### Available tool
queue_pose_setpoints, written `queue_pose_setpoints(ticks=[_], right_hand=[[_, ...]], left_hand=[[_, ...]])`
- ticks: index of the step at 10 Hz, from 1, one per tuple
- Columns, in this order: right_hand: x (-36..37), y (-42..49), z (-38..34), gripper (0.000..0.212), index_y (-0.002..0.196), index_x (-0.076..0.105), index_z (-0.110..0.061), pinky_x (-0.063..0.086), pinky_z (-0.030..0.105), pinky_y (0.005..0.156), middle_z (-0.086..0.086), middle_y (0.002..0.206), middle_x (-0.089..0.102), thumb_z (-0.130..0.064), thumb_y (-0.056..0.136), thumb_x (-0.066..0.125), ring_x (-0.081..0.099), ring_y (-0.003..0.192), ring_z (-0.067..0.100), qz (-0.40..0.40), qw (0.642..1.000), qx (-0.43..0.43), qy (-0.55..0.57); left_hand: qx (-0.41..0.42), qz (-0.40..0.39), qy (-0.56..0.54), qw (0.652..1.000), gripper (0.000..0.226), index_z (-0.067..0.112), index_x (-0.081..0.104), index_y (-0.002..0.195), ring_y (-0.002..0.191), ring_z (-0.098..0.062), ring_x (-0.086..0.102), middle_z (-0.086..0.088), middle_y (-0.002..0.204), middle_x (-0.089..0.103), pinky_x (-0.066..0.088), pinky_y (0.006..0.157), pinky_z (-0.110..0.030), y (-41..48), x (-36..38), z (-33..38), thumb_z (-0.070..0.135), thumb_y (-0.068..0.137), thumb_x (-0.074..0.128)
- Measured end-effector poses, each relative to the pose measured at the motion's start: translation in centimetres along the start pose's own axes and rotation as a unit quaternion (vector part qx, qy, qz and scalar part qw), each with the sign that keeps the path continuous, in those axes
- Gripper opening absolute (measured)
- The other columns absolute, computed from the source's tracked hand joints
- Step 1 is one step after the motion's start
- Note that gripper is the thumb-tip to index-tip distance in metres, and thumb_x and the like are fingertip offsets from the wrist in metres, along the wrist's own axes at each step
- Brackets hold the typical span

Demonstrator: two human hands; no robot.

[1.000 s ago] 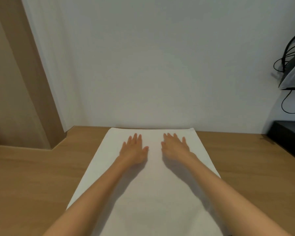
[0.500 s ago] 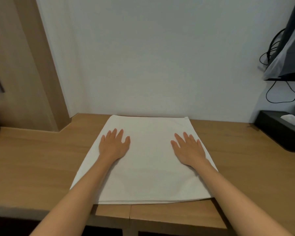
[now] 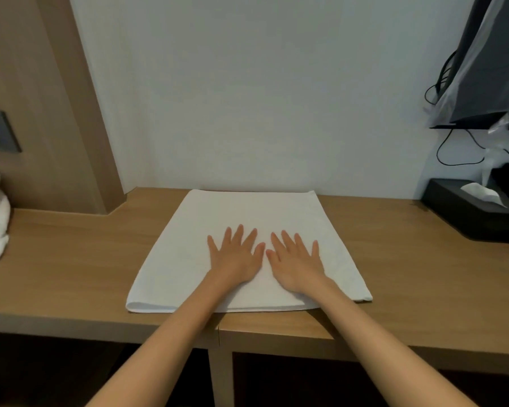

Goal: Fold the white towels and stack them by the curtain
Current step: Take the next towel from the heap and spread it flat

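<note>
Wooden counter (image 3: 71,259) carries folded white towel (image 3: 247,212) at ctr, far edge by wall (image 3: 247,98). Left hand (image 3: 235,257) & right hand (image 3: 297,262) lie flat on towel, thumbs nearly touching. Each grip fully open, fingers spread, holding nothing.

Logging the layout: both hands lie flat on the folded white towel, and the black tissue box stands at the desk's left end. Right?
Not quite. The head view shows the black tissue box at the right end of the wooden desk. Left hand and right hand do lie flat on the folded white towel.
</note>
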State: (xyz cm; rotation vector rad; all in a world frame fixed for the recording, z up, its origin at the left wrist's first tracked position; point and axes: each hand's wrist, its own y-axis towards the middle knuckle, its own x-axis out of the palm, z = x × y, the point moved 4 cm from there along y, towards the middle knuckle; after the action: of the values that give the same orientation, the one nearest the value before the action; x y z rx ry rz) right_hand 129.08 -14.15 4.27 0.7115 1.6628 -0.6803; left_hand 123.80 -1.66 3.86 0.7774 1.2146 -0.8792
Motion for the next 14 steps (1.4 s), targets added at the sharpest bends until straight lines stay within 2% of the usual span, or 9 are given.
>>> queue_pose_setpoints(ticks=[2,3,4,5,6,7,9,11,14], right_hand=[[0.0,-1.9,3.5,0.059,0.150,-0.011,-0.035,-0.012,0.048,0.115,-0.001,0.160,-0.013,-0.056,0.097,0.003,-0.013,0.147,0.026,0.040,0.998,0.043,0.011],[-0.8,-3.3,4.2,0.058,0.151,-0.010,-0.031,-0.007,0.041,0.116,0.002,0.160,-0.011,-0.051,0.100,0.010,-0.012,0.147,0.024,0.032,0.998,-0.009,0.059],[-3.4,-5.6,4.5,0.046,0.145,0.034,-0.029,0.019,0.029,0.111,-0.005,0.155,0.025,-0.042,0.100,0.037,0.024,0.140,0.012,0.068,0.959,-0.066,0.266],[-5.8,-8.0,5.4,0.007,0.095,0.065,-0.031,0.043,0.025,0.093,-0.011,0.114,0.057,-0.034,0.090,0.061,0.052,0.103,0.001,0.113,0.951,-0.089,0.273],[-6.2,-9.8,7.1,0.011,0.082,0.059,-0.032,0.050,0.026,0.075,-0.011,0.094,0.060,-0.026,0.078,0.067,0.057,0.085,0.008,0.061,0.975,-0.075,0.201],[-5.5,-10.7,8.5,0.027,0.087,0.047,-0.033,0.053,0.031,0.077,-0.010,0.099,0.050,-0.029,0.071,0.068,0.052,0.086,0.011,-0.016,0.995,-0.040,0.091],[-4.7,-11.0,8.6,0.020,0.100,0.054,-0.028,0.052,0.031,0.078,-0.012,0.102,0.052,-0.024,0.082,0.062,0.052,0.093,0.007,0.116,0.989,-0.084,0.034],[-5.6,-11.8,9.1,0.011,0.090,0.067,-0.023,0.052,0.032,0.074,-0.011,0.086,0.061,-0.016,0.089,0.059,0.055,0.083,0.008,0.210,0.971,-0.114,-0.008],[-4.8,-11.9,11.0,0.022,0.108,0.069,-0.032,0.038,0.010,0.067,-0.014,0.099,0.062,-0.021,0.092,0.058,0.054,0.092,0.001,0.128,0.979,-0.047,0.150]], left_hand=[[-0.016,0.011,0.003,1.000,0.058,0.042,0.008,0.150,0.148,-0.022,-0.003,0.006,0.161,0.000,-0.006,0.114,-0.054,-0.4,-0.5,-1.7,0.061,0.095,0.009],[-0.011,0.015,0.000,1.000,0.058,0.041,0.009,0.150,0.148,-0.023,-0.002,0.005,0.161,0.000,-0.005,0.114,-0.054,-0.6,-0.6,-1.6,0.059,0.095,0.010],[-0.004,0.020,0.004,1.000,0.058,0.039,0.009,0.151,0.148,-0.024,-0.001,0.004,0.161,0.001,-0.005,0.114,-0.055,-0.7,-0.9,-1.5,0.058,0.096,0.010],[-0.003,0.021,0.004,1.000,0.057,0.039,0.010,0.151,0.147,-0.025,-0.001,0.003,0.161,0.001,-0.004,0.114,-0.055,-0.9,-1.0,-1.5,0.057,0.097,0.011],[-0.002,0.019,0.003,1.000,0.057,0.039,0.010,0.151,0.147,-0.025,-0.001,0.003,0.161,0.002,-0.004,0.114,-0.054,-1.0,-1.0,-1.5,0.057,0.097,0.011],[-0.001,0.020,0.003,1.000,0.057,0.038,0.011,0.151,0.147,-0.025,0.000,0.003,0.161,0.002,-0.004,0.114,-0.054,-1.1,-1.1,-1.5,0.057,0.097,0.011],[-0.002,0.016,0.004,1.000,0.057,0.038,0.011,0.151,0.147,-0.025,0.000,0.003,0.161,0.002,-0.004,0.115,-0.054,-1.1,-1.1,-1.4,0.057,0.097,0.011],[-0.002,0.015,0.004,1.000,0.056,0.039,0.012,0.150,0.148,-0.024,0.000,0.003,0.161,0.003,-0.005,0.115,-0.054,-1.0,-1.1,-1.5,0.057,0.097,0.011],[0.000,0.013,0.008,1.000,0.056,0.039,0.012,0.151,0.148,-0.024,-0.001,0.003,0.161,0.002,-0.005,0.115,-0.054,-1.2,-1.1,-1.3,0.056,0.097,0.011]])
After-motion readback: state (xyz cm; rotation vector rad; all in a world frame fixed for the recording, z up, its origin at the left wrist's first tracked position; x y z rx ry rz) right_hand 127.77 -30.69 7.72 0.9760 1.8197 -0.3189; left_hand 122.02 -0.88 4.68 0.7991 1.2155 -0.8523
